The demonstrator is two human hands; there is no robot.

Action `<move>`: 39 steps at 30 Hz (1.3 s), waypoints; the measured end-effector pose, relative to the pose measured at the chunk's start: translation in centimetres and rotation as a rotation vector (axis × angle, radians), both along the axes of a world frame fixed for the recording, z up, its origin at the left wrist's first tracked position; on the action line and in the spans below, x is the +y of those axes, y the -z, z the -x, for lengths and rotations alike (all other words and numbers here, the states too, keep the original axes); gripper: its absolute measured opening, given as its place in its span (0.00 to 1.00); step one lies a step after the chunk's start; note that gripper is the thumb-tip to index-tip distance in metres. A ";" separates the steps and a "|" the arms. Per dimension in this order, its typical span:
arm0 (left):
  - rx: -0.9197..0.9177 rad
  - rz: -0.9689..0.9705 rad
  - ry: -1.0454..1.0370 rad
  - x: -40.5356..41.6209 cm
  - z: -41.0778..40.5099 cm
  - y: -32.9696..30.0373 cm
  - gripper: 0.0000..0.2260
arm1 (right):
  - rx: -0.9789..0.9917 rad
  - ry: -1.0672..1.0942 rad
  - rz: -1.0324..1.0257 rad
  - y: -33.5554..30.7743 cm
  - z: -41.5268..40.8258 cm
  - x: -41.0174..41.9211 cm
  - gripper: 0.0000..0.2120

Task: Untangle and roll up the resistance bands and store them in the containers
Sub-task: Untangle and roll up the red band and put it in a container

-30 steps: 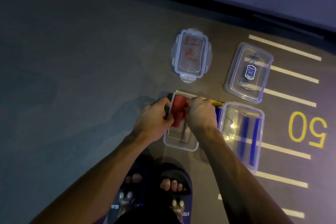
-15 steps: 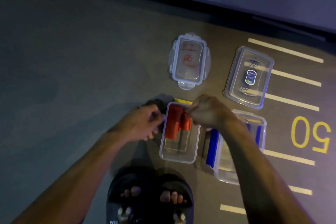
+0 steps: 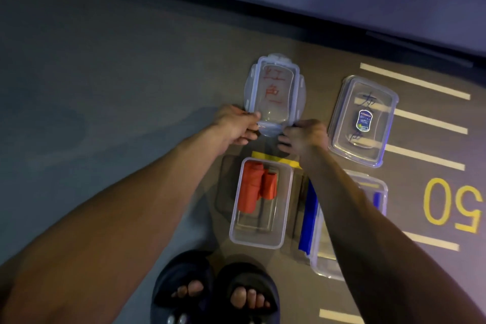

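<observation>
Both hands, left (image 3: 238,123) and right (image 3: 302,135), grip red-lettered lid (image 3: 276,92); rolled red band (image 3: 256,187) inside open container (image 3: 259,241).

This looks like an indoor gym or sports floor, dimly lit; the dark grey rubber-like floor (image 3: 105,87) runs under everything, and to the right of the hands it carries pale painted stripes (image 3: 414,81) set like ladder rungs, with a yellow painted number 50 (image 3: 453,205) beside them, as on a marked training lane; beyond the hands a dark raised edge (image 3: 236,2) borders the floor; the person stands in black open-toed slippers (image 3: 215,289).
</observation>
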State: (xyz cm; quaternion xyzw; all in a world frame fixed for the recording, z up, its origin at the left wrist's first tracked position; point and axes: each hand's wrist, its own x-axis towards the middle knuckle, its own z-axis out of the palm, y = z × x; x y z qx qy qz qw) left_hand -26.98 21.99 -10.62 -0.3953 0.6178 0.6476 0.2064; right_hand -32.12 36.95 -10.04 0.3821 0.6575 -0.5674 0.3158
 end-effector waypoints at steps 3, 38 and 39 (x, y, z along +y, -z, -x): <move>-0.002 -0.006 -0.055 0.3 0.5 0.1 0.06 | 0.028 -0.016 -0.014 -0.1 -0.5 -0.2 0.18; 0.046 0.299 0.305 1.8 -17.7 -2.3 0.08 | 0.361 -0.763 -0.329 -2.3 -15.2 10.1 0.05; 0.042 0.301 0.298 1.5 -17.6 -2.3 0.07 | 0.352 -0.755 -0.337 -2.3 -15.1 10.0 0.06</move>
